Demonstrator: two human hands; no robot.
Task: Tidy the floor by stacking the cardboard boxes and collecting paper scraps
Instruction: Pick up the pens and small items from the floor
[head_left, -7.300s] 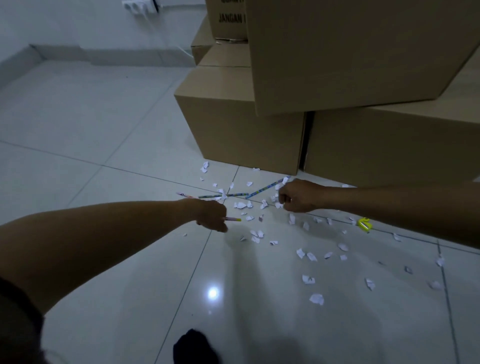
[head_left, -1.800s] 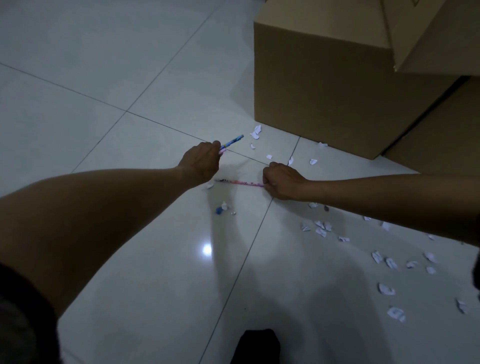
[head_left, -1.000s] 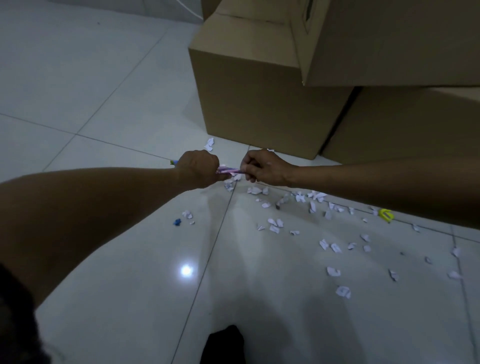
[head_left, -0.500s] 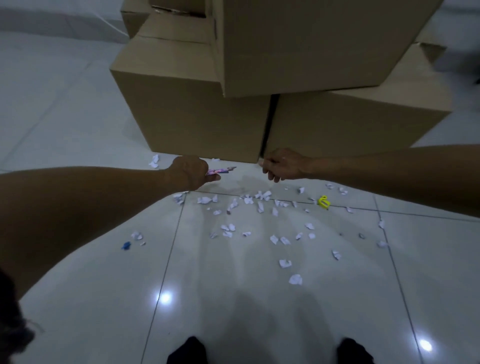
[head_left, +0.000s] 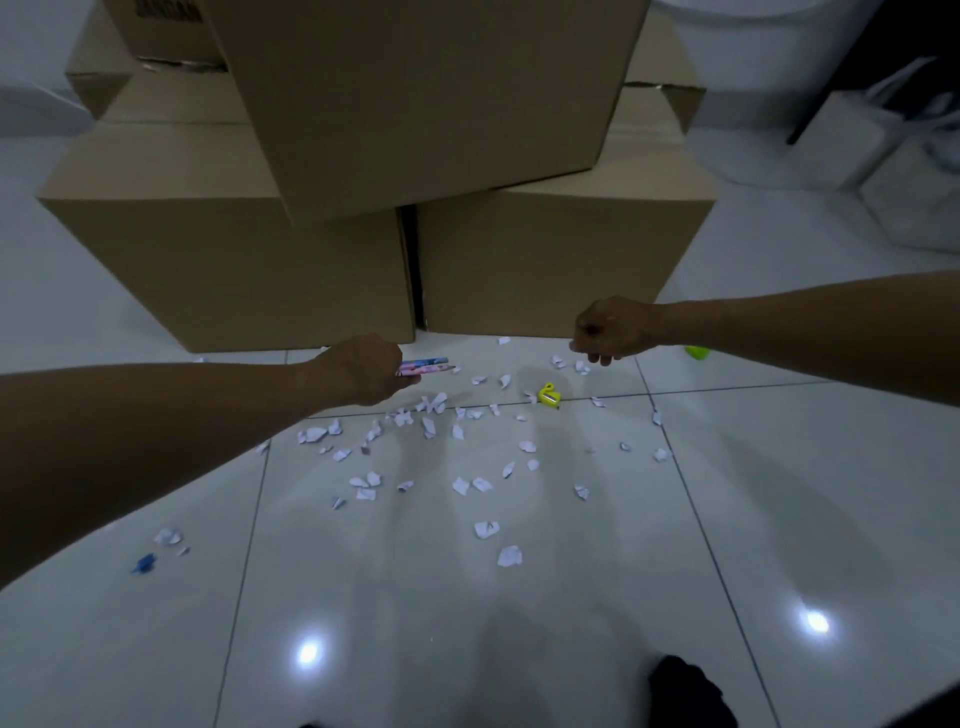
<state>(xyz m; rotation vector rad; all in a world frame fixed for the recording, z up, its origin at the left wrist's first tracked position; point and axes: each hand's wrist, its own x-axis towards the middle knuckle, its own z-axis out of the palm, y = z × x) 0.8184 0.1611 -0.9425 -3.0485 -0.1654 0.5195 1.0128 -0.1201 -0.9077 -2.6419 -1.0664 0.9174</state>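
Stacked boxes (head_left: 311, 260) ahead; open floor (head_left: 467, 623) nearer

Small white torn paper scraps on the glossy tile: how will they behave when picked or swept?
The small white torn paper scraps are probably very light and floppy. Some look curled, giving edges to pinch. On the glossy white tile floor they likely slide and scatter when pushed.

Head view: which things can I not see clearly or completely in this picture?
- Pencils: the left hand covers most of them; the count is unclear.
- Right hand: fingers curl under, so any scrap inside is hidden.
- Top cardboard box: cut off by the upper edge.
- Print on the rear box: cropped and too dark to read.
- Green object: partly behind the right forearm.
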